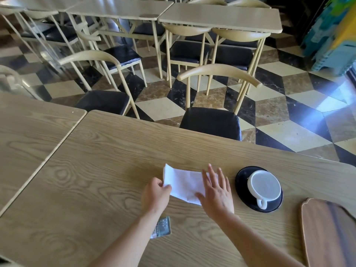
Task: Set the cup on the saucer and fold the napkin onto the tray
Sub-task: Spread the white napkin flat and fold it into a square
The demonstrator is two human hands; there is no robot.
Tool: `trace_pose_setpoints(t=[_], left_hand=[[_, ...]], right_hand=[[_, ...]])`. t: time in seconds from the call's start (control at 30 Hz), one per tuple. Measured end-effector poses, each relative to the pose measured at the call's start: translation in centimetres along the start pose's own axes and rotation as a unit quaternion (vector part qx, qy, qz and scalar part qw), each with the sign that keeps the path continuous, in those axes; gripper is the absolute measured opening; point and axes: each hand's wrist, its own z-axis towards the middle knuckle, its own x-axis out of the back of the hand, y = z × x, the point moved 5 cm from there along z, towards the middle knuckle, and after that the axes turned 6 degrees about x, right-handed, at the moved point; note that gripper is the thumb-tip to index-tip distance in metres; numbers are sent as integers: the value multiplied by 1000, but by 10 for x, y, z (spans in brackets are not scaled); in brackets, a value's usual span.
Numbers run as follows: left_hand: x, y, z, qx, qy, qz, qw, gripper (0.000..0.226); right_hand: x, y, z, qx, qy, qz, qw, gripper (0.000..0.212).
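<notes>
A white napkin (183, 183) lies flat on the wooden table (107, 170), partly folded into a strip. My left hand (155, 193) pinches its near left corner. My right hand (216, 191) rests flat on the napkin's right end with fingers spread, covering that part. To the right, a white cup (264, 186) stands on a black saucer (242, 191), handle pointing toward me. A dark wooden tray (331, 232) with a light rim sits at the right edge, only partly in view.
A small printed packet (161, 227) lies on the table under my left forearm. A second table (28, 132) abuts on the left. A black-seated chair (212, 120) stands across the table, with more chairs and tables beyond on a checkered floor.
</notes>
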Motion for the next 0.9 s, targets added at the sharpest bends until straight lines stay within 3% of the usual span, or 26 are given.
trace_pose_setpoints(t=[0.07,0.13,0.33,0.43,0.5,0.57,0.63,0.7,0.73,0.83,0.9], left_hand=[[0,3,-10,-16,11,-39,999,17],[-2,8,-17,-25,16,-67,997,19],[-13,26,-41,-114,-1,-77,990,23],[-19,34,-51,-151,-5,-54,987,26],[-22,39,-55,-168,-2,-50,985,22],[-25,43,-57,-178,0,-47,983,17],[-29,46,-59,-190,2,-36,981,17],[-33,48,-63,-204,6,-22,979,18],[-35,50,-65,-208,9,-16,978,18],[-43,55,-72,-232,11,-16,972,20],[-51,59,-77,-258,2,-21,966,22]], right_hand=[[-2,-14,2,100,1,-42,994,70],[-9,-24,3,148,-24,-50,987,61],[-21,-24,6,134,-82,-39,987,57],[-17,-20,8,124,-78,36,989,54],[-1,-17,10,86,-20,146,985,45],[19,-9,6,-19,64,248,966,30],[33,1,1,-147,87,384,907,21],[39,4,0,-220,66,487,843,35],[44,3,0,-221,57,484,845,41],[55,0,3,-193,46,347,917,40],[55,2,5,-200,49,319,925,40]])
